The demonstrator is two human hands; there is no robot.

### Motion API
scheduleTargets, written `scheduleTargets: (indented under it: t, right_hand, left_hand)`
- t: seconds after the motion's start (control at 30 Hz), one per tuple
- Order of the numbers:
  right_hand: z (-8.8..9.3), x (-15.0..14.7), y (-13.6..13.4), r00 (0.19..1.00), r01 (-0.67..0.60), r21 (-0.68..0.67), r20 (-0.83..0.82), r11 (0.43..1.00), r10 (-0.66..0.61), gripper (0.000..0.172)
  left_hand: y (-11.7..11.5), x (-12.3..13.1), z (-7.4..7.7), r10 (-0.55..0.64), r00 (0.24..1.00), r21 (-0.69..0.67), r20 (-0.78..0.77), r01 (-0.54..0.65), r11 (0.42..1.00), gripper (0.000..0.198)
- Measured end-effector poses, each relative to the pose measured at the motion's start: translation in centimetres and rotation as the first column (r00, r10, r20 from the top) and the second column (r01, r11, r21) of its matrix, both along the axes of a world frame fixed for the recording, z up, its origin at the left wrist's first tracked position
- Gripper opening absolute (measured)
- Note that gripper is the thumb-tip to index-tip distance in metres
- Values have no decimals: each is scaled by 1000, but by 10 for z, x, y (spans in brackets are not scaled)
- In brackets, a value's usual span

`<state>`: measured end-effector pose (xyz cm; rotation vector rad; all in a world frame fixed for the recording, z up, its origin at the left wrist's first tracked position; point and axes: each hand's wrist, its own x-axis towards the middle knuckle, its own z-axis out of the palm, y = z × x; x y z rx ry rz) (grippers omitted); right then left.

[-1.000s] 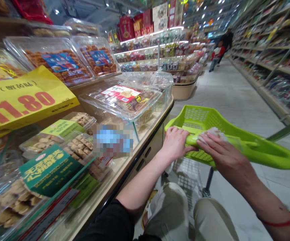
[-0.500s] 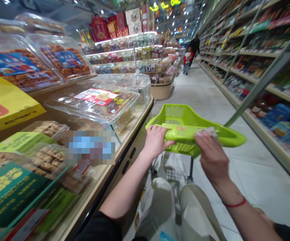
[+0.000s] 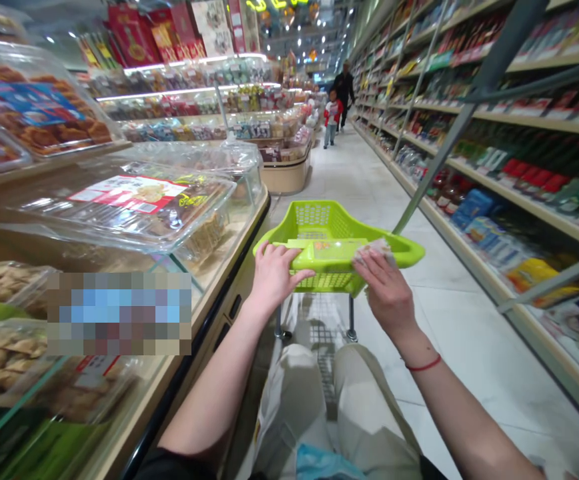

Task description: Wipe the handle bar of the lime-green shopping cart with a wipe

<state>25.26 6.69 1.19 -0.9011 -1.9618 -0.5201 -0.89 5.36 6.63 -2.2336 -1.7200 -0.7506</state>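
"Beside a snack counter (image 3: pixel 234 283), where does the green cart (image 3: pixel 314 215) stand?"
"Before the person's knees (image 3: pixel 297 377), left hand (image 3: pixel 272 273) curled over its handle (image 3: pixel 327 254)."
"And the right hand (image 3: pixel 388 292)?"
"Fingers together, holding a crumpled white tissue (image 3: pixel 381 249) against the handle's right end."

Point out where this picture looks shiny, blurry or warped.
Head view: glare streaks the clear plastic box; head view: shelves at right stretch and blur toward the edge, while the green basket looks sharper; head view: a pixelated patch at left hides detail.

Crumpled whitish tissue (image 3: pixel 383 247) rests against the handle (image 3: pixel 332 253) of a lime-green cart (image 3: pixel 330 281)
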Motion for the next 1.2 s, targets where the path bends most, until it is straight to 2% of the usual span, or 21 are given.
scheduleTargets:
  t: [0.07,0.13,0.2,0.27,0.37,0.47,0.6,0.73,0.9,1.0,1.1,1.2]
  right_hand:
    - [-4,22,5,993,79,-4,-86,997,-79,51]
    - [-7,31,7,975,132,-10,-179,991,-132,45]
    - [-7,25,5,953,153,-23,-263,988,-154,42]
    - [-5,5,-1,939,140,-35,-311,989,-144,43]
    - [5,-34,-9,961,22,-31,-274,999,-30,47]
    - [19,-69,-12,988,-112,-63,-112,992,105,45]
    - [30,-87,-6,968,-228,-81,93,970,235,39]
    - [29,-65,-1,958,-241,-60,145,969,247,40]
    - [14,-4,2,990,-127,-29,57,991,129,49]
    - [6,17,3,999,-42,-30,-24,999,42,52]
    - [6,9,0,997,-51,-23,-56,998,50,51]
    - [17,-18,-3,991,-130,-70,-1,989,131,49]
  left_hand:
    - [1,1,0,-3,1000,-4,12,3,1000,44]
    - [1,2,1,-1,1000,-5,11,1,1000,42]
    - [2,3,2,3,1000,-3,0,-3,1000,42]
    - [2,4,2,10,1000,0,-13,-10,1000,41]
    - [2,5,1,20,999,5,-30,-20,1000,40]
    - [1,6,1,30,999,11,-42,-29,1000,36]
    - [0,7,2,37,998,10,-53,-36,999,27]
    - [0,6,1,26,999,25,-34,-25,999,30]
    - [3,3,-2,4,1000,40,-12,-4,999,38]
    - [4,3,-3,9,1000,43,-12,-8,999,41]
    - [3,4,-3,9,1000,41,-13,-9,999,41]
    - [2,5,-2,15,1000,36,-10,-14,999,40]
